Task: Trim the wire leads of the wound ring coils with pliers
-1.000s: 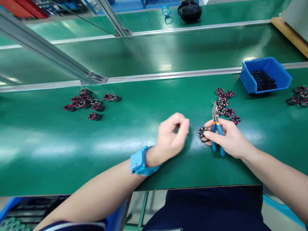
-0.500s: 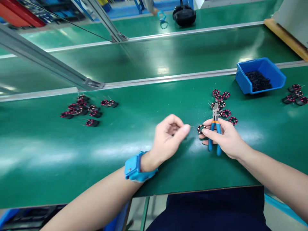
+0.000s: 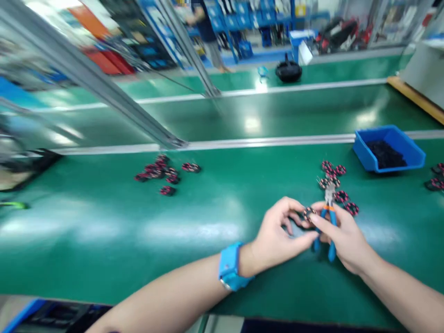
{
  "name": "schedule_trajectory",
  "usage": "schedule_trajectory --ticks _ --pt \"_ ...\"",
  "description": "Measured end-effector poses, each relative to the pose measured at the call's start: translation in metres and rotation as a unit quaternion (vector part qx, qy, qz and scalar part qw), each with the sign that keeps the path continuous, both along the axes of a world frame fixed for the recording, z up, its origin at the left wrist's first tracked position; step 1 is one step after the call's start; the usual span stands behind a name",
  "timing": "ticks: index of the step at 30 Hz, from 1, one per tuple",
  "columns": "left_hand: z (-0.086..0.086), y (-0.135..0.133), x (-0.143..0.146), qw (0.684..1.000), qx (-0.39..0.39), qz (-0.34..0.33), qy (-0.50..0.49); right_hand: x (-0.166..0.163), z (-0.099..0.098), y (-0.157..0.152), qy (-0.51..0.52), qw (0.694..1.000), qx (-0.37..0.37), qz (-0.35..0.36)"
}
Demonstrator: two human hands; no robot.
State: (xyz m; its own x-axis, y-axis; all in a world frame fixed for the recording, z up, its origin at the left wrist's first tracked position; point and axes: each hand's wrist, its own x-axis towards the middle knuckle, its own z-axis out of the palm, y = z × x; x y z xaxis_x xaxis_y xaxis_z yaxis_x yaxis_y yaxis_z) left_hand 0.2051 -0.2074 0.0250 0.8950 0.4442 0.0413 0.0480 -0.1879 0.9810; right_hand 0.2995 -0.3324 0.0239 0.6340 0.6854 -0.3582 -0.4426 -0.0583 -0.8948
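My right hand (image 3: 343, 236) grips blue-handled pliers (image 3: 328, 217), jaws pointing away from me, and its fingertips also pinch a small round black-and-pink coil (image 3: 308, 213). My left hand (image 3: 280, 233), with a blue wrist strap (image 3: 231, 268), has its fingers curled around the same coil from the left. Just beyond the pliers lies a cluster of several similar coils (image 3: 338, 185) on the green table (image 3: 215, 217).
A second group of coils (image 3: 163, 172) lies at mid-left. A blue bin (image 3: 388, 150) of black parts stands at the right, more coils (image 3: 436, 178) at the right edge. A slanted metal strut (image 3: 104, 88) crosses the left. A person stands far behind.
My left hand has moved right and closed onto the coil held in my right hand. The camera has tilted up, showing more of the room behind.
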Motion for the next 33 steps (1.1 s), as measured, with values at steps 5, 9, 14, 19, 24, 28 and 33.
schedule_trajectory --ticks 5,9,14,19,24,28,33 --pt "-0.017 -0.001 0.004 0.999 -0.032 0.013 -0.037 -0.005 -0.026 0.0 0.065 0.998 0.018 0.007" --pt "-0.019 0.006 0.0 0.987 -0.157 0.005 -0.027 -0.005 -0.031 -0.003 0.091 0.996 0.011 0.02" --pt "-0.005 0.02 -0.014 0.943 -0.33 -0.03 0.016 0.005 -0.007 -0.015 0.05 0.992 -0.001 0.112" --pt "0.002 0.038 -0.019 0.924 -0.362 -0.086 0.086 0.027 0.006 -0.025 0.049 0.985 -0.029 0.165" --pt "0.006 0.037 -0.018 0.897 -0.425 -0.084 0.086 0.029 0.014 -0.031 0.045 0.965 -0.057 0.252" --pt "0.007 0.037 -0.019 0.875 -0.465 -0.092 0.1 0.027 0.019 -0.034 0.056 0.94 -0.083 0.325" --pt "0.008 0.037 -0.021 0.87 -0.46 -0.123 0.129 0.031 0.023 -0.037 0.049 0.917 -0.116 0.379"
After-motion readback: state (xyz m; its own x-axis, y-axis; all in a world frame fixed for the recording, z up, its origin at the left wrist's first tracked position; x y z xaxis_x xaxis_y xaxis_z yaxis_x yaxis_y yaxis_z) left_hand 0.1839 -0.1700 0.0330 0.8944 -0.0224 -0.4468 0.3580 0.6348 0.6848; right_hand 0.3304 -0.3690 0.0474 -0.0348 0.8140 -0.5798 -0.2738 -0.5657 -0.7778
